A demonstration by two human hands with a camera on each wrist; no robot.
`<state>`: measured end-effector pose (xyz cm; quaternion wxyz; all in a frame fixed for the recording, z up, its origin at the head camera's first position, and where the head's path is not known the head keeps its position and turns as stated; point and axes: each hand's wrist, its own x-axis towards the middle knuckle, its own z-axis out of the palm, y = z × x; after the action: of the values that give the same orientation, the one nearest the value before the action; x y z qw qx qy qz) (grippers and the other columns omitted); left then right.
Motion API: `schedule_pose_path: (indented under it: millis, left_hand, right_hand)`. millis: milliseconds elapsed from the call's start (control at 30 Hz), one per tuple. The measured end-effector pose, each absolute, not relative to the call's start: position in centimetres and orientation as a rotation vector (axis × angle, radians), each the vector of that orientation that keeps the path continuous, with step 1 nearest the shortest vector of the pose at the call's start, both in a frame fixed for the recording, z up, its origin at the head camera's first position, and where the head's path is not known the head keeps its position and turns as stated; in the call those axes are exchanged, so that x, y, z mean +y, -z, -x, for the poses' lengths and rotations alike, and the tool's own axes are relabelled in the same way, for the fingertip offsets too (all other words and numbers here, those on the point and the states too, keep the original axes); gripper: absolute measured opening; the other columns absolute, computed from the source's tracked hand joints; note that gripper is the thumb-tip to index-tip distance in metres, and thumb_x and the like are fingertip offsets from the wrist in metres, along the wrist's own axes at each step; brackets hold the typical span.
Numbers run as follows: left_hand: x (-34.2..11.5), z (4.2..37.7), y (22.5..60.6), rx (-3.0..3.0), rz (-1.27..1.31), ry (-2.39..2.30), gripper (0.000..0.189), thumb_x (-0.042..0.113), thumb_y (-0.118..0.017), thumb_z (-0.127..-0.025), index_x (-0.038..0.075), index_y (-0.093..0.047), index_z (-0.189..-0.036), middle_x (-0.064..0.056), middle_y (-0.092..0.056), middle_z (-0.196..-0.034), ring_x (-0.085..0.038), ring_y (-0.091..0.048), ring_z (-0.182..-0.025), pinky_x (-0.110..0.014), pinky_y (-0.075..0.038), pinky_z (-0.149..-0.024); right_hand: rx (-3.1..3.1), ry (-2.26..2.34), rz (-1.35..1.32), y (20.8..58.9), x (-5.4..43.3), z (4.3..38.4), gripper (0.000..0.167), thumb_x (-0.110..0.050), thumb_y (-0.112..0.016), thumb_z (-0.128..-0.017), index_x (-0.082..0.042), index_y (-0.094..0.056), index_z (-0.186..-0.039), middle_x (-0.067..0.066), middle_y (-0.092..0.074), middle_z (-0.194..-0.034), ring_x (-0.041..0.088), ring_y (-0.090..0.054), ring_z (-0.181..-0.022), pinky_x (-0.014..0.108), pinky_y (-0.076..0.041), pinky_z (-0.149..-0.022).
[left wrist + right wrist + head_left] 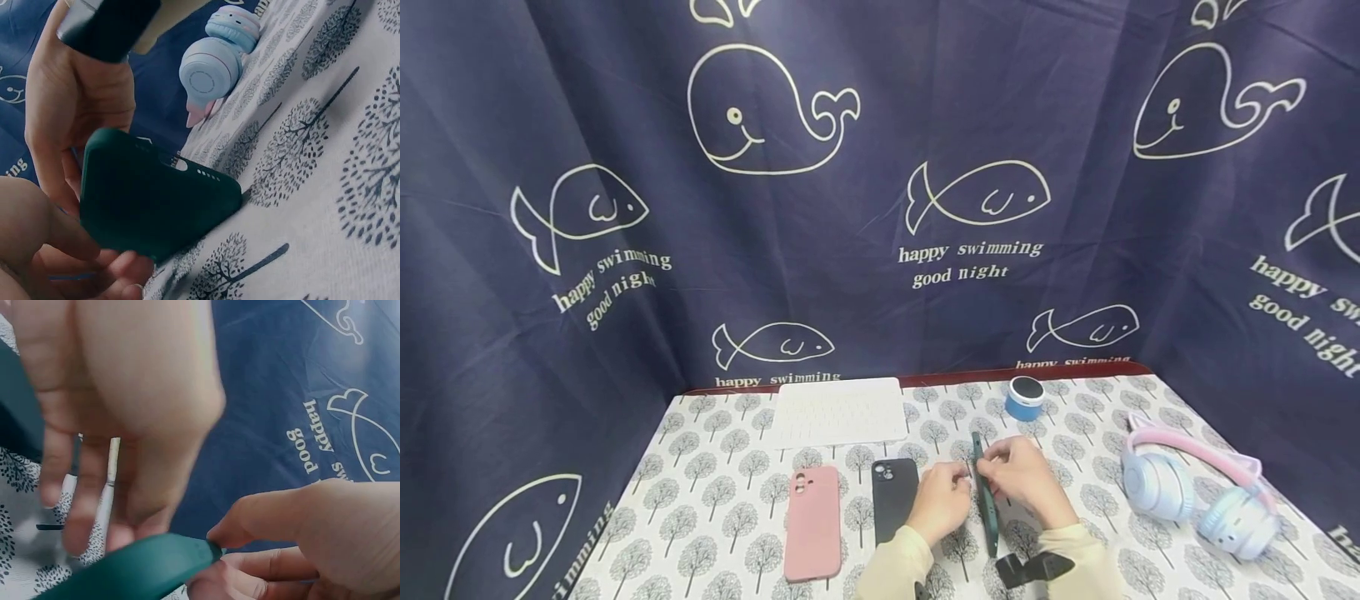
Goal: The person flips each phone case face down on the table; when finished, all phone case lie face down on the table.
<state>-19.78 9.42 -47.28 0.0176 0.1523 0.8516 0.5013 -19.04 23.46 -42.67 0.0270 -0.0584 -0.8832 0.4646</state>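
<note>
A dark green phone case (pixel 988 510) stands on its long edge on the patterned cloth. My right hand (pixel 1026 477) pinches it near its far end, thumb against fingers; the right wrist view shows this grip on the case's end (pixel 144 565). Just left of the case is my left hand (pixel 942 500), its fingers loosely bent and close to the case's face; whether they touch it I cannot tell. A black phone case (pixel 893 492) lies flat, partly covered by the left hand and sleeve. Farther left lies a pink phone case (pixel 813 525).
A white keyboard (pixel 841 412) lies at the table's back edge. A blue round speaker (pixel 1025 398) stands beyond the right hand. Cat-ear headphones (pixel 1198 487) in pink and pale blue rest at the right. A dark blue curtain (pixel 880 208) hangs behind and around the table.
</note>
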Motion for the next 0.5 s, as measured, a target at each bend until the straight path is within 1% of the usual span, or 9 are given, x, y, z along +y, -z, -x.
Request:
schedule_pose_path:
  millis: [67, 100, 167, 233, 300, 333, 433, 500]
  left_hand:
    - [9.4, 19.8, 47.3, 2.657, -0.443, -1.546, 0.028, 0.007, -0.054, -0.091, -0.003, -0.071, -0.110, -0.014, -0.072, -0.106, -0.034, -0.066, -0.104, -0.046, -0.052, -0.089]
    - [9.4, 19.8, 47.4, 2.651, -0.430, -1.548, 0.028, 0.008, -0.053, -0.092, -0.004, -0.071, -0.110, -0.014, -0.072, -0.099, -0.032, -0.068, -0.097, -0.044, -0.053, -0.085]
    - [9.3, 19.9, 47.5, 2.574, -0.410, -1.595, 0.026, 0.010, -0.049, -0.095, -0.003, -0.070, -0.101, -0.011, -0.070, -0.085, -0.027, -0.068, -0.080, -0.041, -0.055, -0.074]
    - [9.3, 20.0, 47.7, 2.444, -0.382, -1.688, 0.027, 0.013, -0.046, -0.099, 0.001, -0.070, -0.095, -0.004, -0.064, -0.072, -0.018, -0.062, -0.066, -0.034, -0.052, -0.063]
    - [9.4, 20.1, 47.8, 2.284, -0.345, -1.807, 0.030, 0.016, -0.043, -0.102, 0.004, -0.069, -0.092, 0.000, -0.058, -0.066, -0.013, -0.055, -0.058, -0.030, -0.048, -0.057]
    - [9.4, 20.2, 47.8, 2.226, -0.328, -1.859, 0.031, 0.017, -0.043, -0.102, 0.005, -0.069, -0.093, 0.001, -0.059, -0.068, -0.013, -0.056, -0.060, -0.031, -0.049, -0.058]
    - [9.4, 20.3, 47.6, 2.165, -0.272, -1.960, 0.028, 0.017, -0.047, -0.100, 0.003, -0.070, -0.108, 0.000, -0.066, -0.083, -0.015, -0.062, -0.075, -0.038, -0.054, -0.073]
    - [9.2, 20.4, 47.3, 2.204, -0.232, -1.969, 0.029, 0.017, -0.052, -0.098, 0.002, -0.067, -0.117, -0.001, -0.068, -0.093, -0.017, -0.064, -0.086, -0.044, -0.053, -0.083]
  right_hand:
    - [-2.693, -1.486, 0.155, 42.3, 23.6, 18.9, 0.012, -0.001, -0.067, -0.081, 0.007, -0.068, -0.089, 0.008, -0.065, -0.064, 0.022, -0.063, -0.051, 0.035, -0.054, -0.051]
    - [-2.664, -1.538, 0.134, 42.1, 23.6, 18.8, 0.013, -0.001, -0.067, -0.082, 0.008, -0.067, -0.091, 0.009, -0.065, -0.065, 0.022, -0.063, -0.052, 0.035, -0.055, -0.052]
    - [-2.598, -1.660, 0.077, 41.7, 23.8, 18.7, 0.018, 0.000, -0.066, -0.085, 0.012, -0.065, -0.098, 0.011, -0.067, -0.068, 0.021, -0.064, -0.055, 0.036, -0.057, -0.055]
    - [-2.535, -1.782, 0.015, 41.3, 24.0, 18.6, 0.023, 0.000, -0.065, -0.088, 0.016, -0.062, -0.105, 0.013, -0.069, -0.073, 0.020, -0.065, -0.059, 0.036, -0.058, -0.058]
    - [-2.489, -1.880, -0.028, 41.0, 24.2, 18.6, 0.028, -0.001, -0.064, -0.090, 0.018, -0.059, -0.110, 0.015, -0.070, -0.078, 0.020, -0.066, -0.061, 0.034, -0.059, -0.060]
    - [-2.474, -1.912, -0.033, 40.9, 24.3, 18.6, 0.029, -0.002, -0.064, -0.090, 0.018, -0.058, -0.111, 0.016, -0.071, -0.080, 0.019, -0.067, -0.062, 0.034, -0.059, -0.062]
    - [-2.454, -1.944, -0.011, 40.6, 24.7, 18.6, 0.029, -0.002, -0.064, -0.091, 0.017, -0.058, -0.112, 0.017, -0.072, -0.084, 0.019, -0.067, -0.064, 0.033, -0.059, -0.063]
    - [-2.449, -1.920, 0.053, 40.6, 25.0, 18.5, 0.027, -0.002, -0.064, -0.090, 0.016, -0.059, -0.111, 0.016, -0.072, -0.084, 0.020, -0.067, -0.064, 0.035, -0.059, -0.063]
